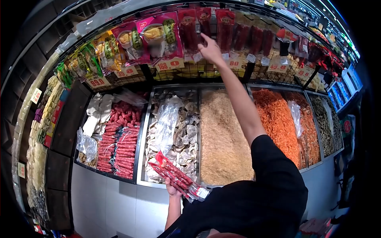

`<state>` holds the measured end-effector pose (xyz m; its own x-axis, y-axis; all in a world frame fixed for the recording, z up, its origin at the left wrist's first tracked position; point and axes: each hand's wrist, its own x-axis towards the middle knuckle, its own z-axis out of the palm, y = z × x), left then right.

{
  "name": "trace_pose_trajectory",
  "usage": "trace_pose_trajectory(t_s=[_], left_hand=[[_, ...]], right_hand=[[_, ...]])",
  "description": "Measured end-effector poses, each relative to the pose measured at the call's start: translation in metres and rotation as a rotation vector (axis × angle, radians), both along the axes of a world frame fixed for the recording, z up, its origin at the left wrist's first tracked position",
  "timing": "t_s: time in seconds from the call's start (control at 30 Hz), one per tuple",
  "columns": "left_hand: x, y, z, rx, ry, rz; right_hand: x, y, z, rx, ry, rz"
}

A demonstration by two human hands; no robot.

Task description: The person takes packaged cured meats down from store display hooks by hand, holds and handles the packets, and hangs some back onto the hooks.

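Observation:
My left hand [173, 188] is closed round red vacuum packs of sausage [176, 174], tilted, with a white label at the lower end. Stretched far forward, my right hand [210, 50] is at the hanging rack, its index finger extended and nothing visible in it. Beside its fingertips hang red sausage packs [189, 29] with small white tags; whether the finger touches one I cannot tell. Another red pack [225, 29] hangs just right of the hand.
Below the rack are bins of loose sausages [121, 146], dried pieces under plastic [184, 137], tiny tan dried goods [224, 139] and orange dried goods [274, 119]. Pink packs [160, 35] and price cards [170, 64] hang left. Shelves [59, 127] stand at far left.

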<state>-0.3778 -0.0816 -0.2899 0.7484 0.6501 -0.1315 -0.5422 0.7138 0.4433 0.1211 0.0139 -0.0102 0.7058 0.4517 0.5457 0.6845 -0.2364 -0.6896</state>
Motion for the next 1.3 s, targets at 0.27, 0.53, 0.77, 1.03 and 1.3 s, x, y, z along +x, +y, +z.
trace_pose_trajectory(t_s=[0.27,0.53,0.77,1.03,1.3], left_hand=[[0.030,0.015,-0.024,0.110,0.221,-0.032],[0.059,0.007,-0.020,0.116,0.315,-0.271],[0.063,-0.007,-0.036,0.087,0.285,-0.197],[0.054,-0.011,-0.048,0.100,0.182,-0.146],[0.046,-0.009,-0.028,0.124,0.032,-0.125]], right_hand=[[-0.234,-0.144,-0.134,-0.350,0.505,0.883],[-0.328,-0.211,-0.202,-0.338,0.250,0.548],[-0.301,-0.215,-0.214,-0.368,0.434,0.648],[-0.295,-0.204,-0.215,-0.482,0.542,0.701],[-0.286,-0.196,-0.213,-0.551,0.649,0.748]])
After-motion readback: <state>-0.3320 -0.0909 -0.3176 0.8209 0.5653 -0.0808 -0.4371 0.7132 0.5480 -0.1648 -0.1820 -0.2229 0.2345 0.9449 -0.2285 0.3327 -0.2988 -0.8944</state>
